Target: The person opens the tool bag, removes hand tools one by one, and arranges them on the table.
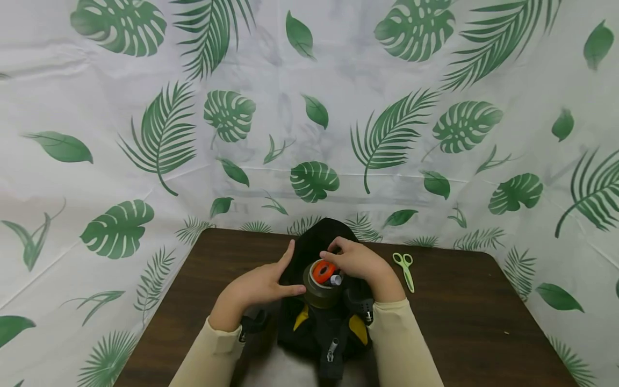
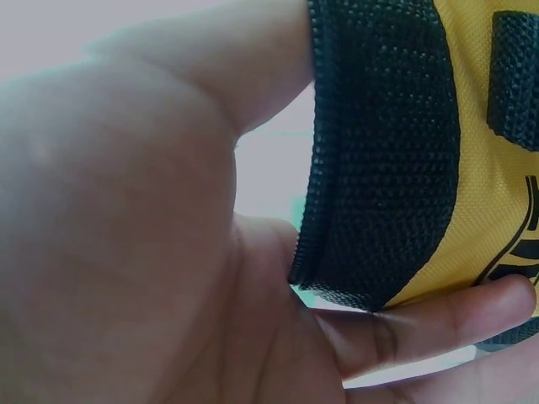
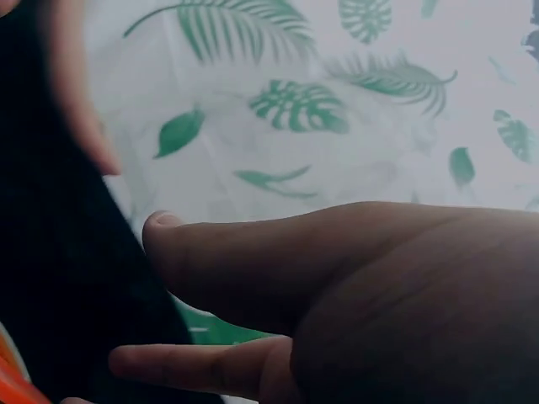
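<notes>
A black bag [image 1: 333, 228] with yellow patches stands on the table, holding a brownish tape roll [image 1: 321, 295] with a pale core. Inside that core sit an orange ring-shaped item [image 1: 323, 272] and a small white-capped piece [image 1: 336, 280]. My left hand [image 1: 256, 285] is at the bag's left side, thumb and forefinger spread. In the left wrist view its straight fingers lie against the yellow fabric [image 2: 472, 202], below the black webbing trim [image 2: 379, 160]. Above the orange item is my right hand [image 1: 360, 260]; the right wrist view shows its fingers apart, with nothing between them.
Light green scissors [image 1: 406, 271] lie right of the bag on the dark wooden table [image 1: 459, 312]. A white leaf-printed cloth [image 1: 271, 123] hangs behind and beside the table. A black strap [image 1: 331, 333] with a metal piece runs down the bag's near side.
</notes>
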### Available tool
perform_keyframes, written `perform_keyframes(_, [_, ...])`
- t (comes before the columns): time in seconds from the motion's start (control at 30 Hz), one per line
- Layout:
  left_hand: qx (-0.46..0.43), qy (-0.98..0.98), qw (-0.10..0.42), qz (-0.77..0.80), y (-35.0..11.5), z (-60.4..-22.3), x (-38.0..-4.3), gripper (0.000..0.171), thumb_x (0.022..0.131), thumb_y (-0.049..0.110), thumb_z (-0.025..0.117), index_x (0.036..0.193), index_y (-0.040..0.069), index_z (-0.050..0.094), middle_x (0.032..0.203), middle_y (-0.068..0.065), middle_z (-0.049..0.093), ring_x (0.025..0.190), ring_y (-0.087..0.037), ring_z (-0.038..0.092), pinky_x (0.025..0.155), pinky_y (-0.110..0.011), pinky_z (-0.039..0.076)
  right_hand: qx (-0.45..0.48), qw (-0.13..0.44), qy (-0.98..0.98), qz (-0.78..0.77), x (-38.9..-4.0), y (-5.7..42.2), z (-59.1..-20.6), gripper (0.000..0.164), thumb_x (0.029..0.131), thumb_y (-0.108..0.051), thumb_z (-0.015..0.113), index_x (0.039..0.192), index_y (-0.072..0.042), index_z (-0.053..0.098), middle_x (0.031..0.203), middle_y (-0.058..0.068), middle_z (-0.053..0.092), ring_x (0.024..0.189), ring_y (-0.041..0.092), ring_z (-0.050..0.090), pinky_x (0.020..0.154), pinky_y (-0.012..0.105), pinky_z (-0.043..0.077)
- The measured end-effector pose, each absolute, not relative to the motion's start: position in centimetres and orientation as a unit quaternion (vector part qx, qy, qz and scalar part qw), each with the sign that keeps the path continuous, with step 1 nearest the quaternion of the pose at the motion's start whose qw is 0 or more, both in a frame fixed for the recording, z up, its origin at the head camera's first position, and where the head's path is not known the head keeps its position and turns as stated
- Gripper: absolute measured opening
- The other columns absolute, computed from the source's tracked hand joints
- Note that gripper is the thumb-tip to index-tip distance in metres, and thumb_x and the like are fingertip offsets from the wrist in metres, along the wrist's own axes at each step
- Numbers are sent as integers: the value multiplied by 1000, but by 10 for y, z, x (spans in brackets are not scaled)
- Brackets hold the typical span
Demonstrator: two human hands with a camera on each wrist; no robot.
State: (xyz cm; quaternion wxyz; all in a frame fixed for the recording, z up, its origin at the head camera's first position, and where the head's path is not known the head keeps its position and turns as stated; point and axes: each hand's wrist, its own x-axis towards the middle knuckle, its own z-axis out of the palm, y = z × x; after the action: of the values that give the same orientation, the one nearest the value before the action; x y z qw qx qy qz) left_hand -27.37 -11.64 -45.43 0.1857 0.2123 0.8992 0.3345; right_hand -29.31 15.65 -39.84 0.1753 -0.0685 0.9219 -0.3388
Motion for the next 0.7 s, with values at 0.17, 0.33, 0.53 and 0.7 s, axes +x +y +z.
perform_keyframes(0.17, [214, 898, 189, 335, -117, -453, -273, 113, 101, 69, 67, 175, 35, -12, 172, -15, 44, 149, -36, 57, 121, -59, 47, -61, 176, 936, -298, -295, 151, -407, 45, 109, -52, 62, 133, -14, 68, 100, 7, 73, 88, 29, 69, 77, 39, 55])
perform_keyframes(0.33, [209, 899, 189, 337, -117, -453, -273, 112, 101, 69, 67, 173, 40, -14, 172, -15, 45, 148, -35, 59, 121, -58, 48, -78, 181, 945, -262, -297, 150, -414, 50, 110, -51, 60, 144, -15, 66, 115, 7, 75, 90, 23, 67, 85, 46, 58])
perform_keyframes(0.53, [210, 898, 194, 335, -116, -453, -272, 114, 100, 70, 67, 173, 40, -15, 172, -15, 44, 148, -35, 58, 122, -58, 47, -92, 199, 938, -267, -296, 149, -423, 48, 112, -45, 60, 147, -13, 66, 116, 8, 75, 86, 21, 69, 82, 44, 60])
perform_keyframes(0.7, [209, 896, 194, 341, -116, -453, -271, 116, 99, 70, 68, 173, 38, -15, 172, -16, 44, 148, -34, 59, 122, -58, 46, -100, 175, 943, -267, -299, 149, -429, 41, 110, -37, 66, 140, -9, 70, 114, 8, 75, 87, 21, 68, 82, 43, 60])
